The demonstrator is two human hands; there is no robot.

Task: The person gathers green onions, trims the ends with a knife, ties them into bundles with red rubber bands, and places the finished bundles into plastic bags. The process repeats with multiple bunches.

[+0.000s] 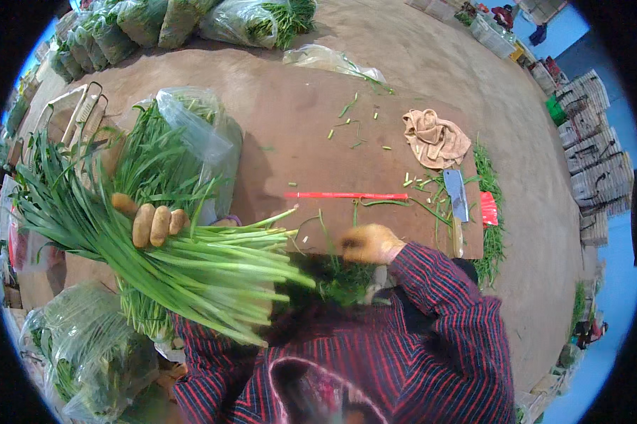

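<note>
My left hand (158,225) is wrapped around a large bunch of long flat-leaved greens (223,265), which look like garlic chives. Their pale cut stems fan out to the right, and dark leaf tips spread to the upper left. Blurred by motion, my right hand (370,244) hovers at the near edge of a brown board (308,143); its fingers are too smeared to make out. A red printed tie strip (345,195) lies across the board ahead of it. To the right rest a cleaver (456,196) and a crumpled tan cloth (435,138).
An open plastic bag of greens (191,143) stands on the board's left side. Another clear bag (90,344) sits at lower left. Stem scraps (350,124) dot the board, and trimmings (488,228) lie beyond its right edge. Filled bags (138,26) line the far floor.
</note>
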